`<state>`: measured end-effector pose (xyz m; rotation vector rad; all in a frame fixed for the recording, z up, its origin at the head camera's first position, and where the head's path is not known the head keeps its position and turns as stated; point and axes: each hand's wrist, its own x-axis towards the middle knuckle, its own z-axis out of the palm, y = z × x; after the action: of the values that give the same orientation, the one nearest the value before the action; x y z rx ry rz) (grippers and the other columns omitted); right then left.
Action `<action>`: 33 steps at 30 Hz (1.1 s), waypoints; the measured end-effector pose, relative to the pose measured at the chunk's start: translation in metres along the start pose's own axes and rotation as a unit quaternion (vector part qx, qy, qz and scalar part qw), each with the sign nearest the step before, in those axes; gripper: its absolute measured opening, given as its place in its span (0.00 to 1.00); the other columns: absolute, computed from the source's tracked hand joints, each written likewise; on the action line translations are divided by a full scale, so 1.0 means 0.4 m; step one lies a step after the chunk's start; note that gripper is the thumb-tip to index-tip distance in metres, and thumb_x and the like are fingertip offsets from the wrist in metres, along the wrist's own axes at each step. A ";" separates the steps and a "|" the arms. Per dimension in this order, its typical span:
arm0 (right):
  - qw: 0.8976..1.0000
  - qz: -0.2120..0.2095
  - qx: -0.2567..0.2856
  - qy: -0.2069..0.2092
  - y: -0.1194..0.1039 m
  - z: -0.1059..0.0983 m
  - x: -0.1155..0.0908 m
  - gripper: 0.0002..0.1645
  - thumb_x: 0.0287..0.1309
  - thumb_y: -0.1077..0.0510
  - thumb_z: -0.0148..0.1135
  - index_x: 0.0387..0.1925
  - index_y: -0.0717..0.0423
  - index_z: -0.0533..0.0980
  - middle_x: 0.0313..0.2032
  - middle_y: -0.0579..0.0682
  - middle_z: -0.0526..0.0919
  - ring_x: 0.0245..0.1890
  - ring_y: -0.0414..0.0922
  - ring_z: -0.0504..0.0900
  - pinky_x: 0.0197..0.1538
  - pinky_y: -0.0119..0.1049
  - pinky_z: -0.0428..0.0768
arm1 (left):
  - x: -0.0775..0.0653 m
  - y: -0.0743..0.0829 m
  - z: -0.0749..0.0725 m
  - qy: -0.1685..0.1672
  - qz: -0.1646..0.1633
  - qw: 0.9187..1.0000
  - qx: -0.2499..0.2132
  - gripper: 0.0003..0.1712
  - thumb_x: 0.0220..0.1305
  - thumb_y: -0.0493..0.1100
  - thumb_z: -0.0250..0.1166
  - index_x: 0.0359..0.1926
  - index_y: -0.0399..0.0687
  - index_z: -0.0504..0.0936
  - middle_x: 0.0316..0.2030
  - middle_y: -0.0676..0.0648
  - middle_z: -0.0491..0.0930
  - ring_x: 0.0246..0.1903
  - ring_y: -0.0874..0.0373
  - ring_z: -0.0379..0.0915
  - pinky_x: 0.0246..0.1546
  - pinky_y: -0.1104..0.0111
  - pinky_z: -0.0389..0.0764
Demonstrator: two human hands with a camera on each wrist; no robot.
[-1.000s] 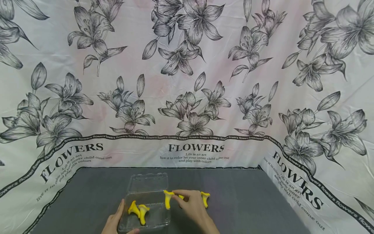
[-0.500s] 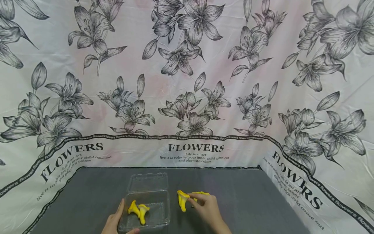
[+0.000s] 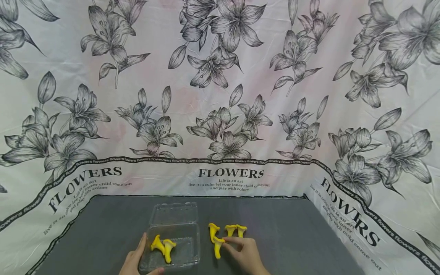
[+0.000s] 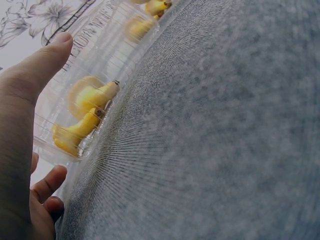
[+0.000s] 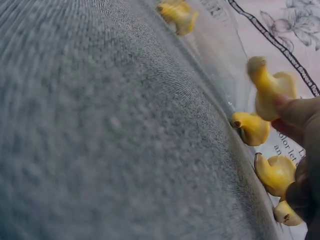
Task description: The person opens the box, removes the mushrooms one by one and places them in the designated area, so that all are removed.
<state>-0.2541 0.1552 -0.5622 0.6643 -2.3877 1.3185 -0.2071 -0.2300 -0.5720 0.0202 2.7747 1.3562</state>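
My right hand (image 3: pixel 245 254) pinches a yellow chanterelle-shaped mushroom (image 3: pixel 217 249) by its cap between thumb and fingertips, stem pointing toward me. Whether its stem touches the table cannot be told. Just beyond it lies another yellow mushroom (image 3: pixel 213 231), and two more, a left one (image 3: pixel 230 230) and a right one (image 3: pixel 241 230), sit behind my fingers. My left hand (image 3: pixel 133 256) rests against the left and near sides of a hinged clear plastic box (image 3: pixel 196 244), its thumb (image 4: pixel 47 62) straight along the wall. Inside the box are two yellow mushrooms (image 3: pixel 168 250), side by side in its left half.
The box's clear lid (image 3: pixel 174 214) is folded back, away from me. Box and mushrooms stand on a dark grey table (image 3: pixel 292 233). A white flower-printed curtain (image 3: pixel 227 145) closes off the back and both sides.
My right hand has carried the pinched mushroom from the box's right edge to the right, then nearer to me. The mushrooms behind it now show. My left hand and the box stay put.
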 end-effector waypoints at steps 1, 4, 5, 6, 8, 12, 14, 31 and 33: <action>1.000 0.002 0.005 -0.006 0.006 0.003 -0.004 0.08 0.62 0.52 0.77 0.42 0.45 0.93 0.12 0.35 0.73 0.12 0.18 0.49 0.15 0.18 0.55 | 0.000 0.000 0.000 0.000 0.001 1.000 0.001 0.67 0.63 0.57 0.75 0.82 0.25 0.43 0.60 0.19 0.72 0.48 0.37 0.76 0.47 0.36 0.79; 0.999 0.009 0.019 -0.027 0.024 0.009 -0.016 0.09 0.62 0.50 0.77 0.42 0.46 0.93 0.17 0.39 0.83 0.14 0.18 0.62 0.19 0.19 0.66 | 0.000 0.001 -0.001 0.001 0.009 1.000 0.004 0.66 0.63 0.56 0.75 0.81 0.24 0.43 0.59 0.19 0.73 0.48 0.36 0.77 0.47 0.36 0.79; 0.999 0.007 0.021 -0.034 0.027 0.009 -0.019 0.10 0.62 0.49 0.77 0.43 0.46 0.93 0.18 0.39 0.85 0.17 0.19 0.69 0.22 0.20 0.72 | 0.000 0.001 -0.001 0.000 0.010 1.000 0.004 0.66 0.63 0.56 0.75 0.81 0.24 0.44 0.58 0.18 0.73 0.48 0.36 0.77 0.47 0.36 0.79; 0.999 0.005 0.022 -0.043 0.029 0.009 -0.021 0.11 0.63 0.49 0.77 0.43 0.48 0.93 0.23 0.39 0.89 0.21 0.21 0.76 0.27 0.22 0.77 | 0.000 -0.001 -0.001 0.001 0.012 1.000 0.003 0.66 0.63 0.55 0.76 0.81 0.23 0.44 0.57 0.19 0.75 0.47 0.38 0.77 0.47 0.37 0.80; 0.998 0.000 0.022 -0.058 0.034 0.010 -0.024 0.13 0.64 0.48 0.76 0.44 0.50 0.93 0.34 0.40 0.93 0.31 0.27 0.85 0.36 0.27 0.84 | 0.001 -0.004 -0.002 -0.001 0.015 1.000 -0.003 0.66 0.62 0.54 0.76 0.81 0.23 0.43 0.49 0.24 0.78 0.43 0.42 0.77 0.45 0.41 0.80; 0.996 0.000 0.024 -0.084 0.045 0.013 -0.025 0.15 0.65 0.47 0.75 0.45 0.52 0.92 0.40 0.41 0.93 0.38 0.31 0.89 0.43 0.30 0.86 | 0.000 -0.015 -0.001 0.002 0.039 0.999 -0.015 0.66 0.61 0.51 0.77 0.80 0.21 0.44 0.38 0.34 0.80 0.36 0.50 0.76 0.42 0.47 0.83; 0.996 -0.005 0.025 -0.091 0.053 0.017 -0.025 0.15 0.65 0.47 0.75 0.45 0.52 0.92 0.40 0.41 0.93 0.39 0.31 0.89 0.43 0.29 0.86 | -0.002 -0.020 -0.001 0.006 0.054 0.998 -0.018 0.66 0.61 0.50 0.77 0.80 0.20 0.44 0.42 0.27 0.82 0.36 0.49 0.80 0.42 0.46 0.85; 0.994 -0.005 0.011 -0.111 0.056 0.015 -0.018 0.15 0.65 0.46 0.75 0.46 0.49 0.92 0.42 0.38 0.93 0.41 0.31 0.89 0.46 0.31 0.87 | 0.002 -0.011 0.000 -0.013 0.018 1.000 -0.017 0.67 0.63 0.53 0.75 0.81 0.24 0.41 0.41 0.28 0.79 0.39 0.44 0.78 0.44 0.45 0.82; 0.994 0.000 0.008 -0.110 0.059 0.014 -0.015 0.16 0.65 0.44 0.75 0.47 0.48 0.92 0.42 0.37 0.92 0.42 0.31 0.89 0.47 0.31 0.86 | 0.004 -0.010 0.000 -0.011 0.002 1.000 -0.010 0.67 0.64 0.57 0.75 0.82 0.26 0.41 0.56 0.17 0.74 0.48 0.35 0.78 0.47 0.37 0.80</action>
<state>-0.2621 0.1627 -0.5847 0.8559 -2.5499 1.3262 -0.2087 -0.2326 -0.5753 0.0390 2.7441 1.3754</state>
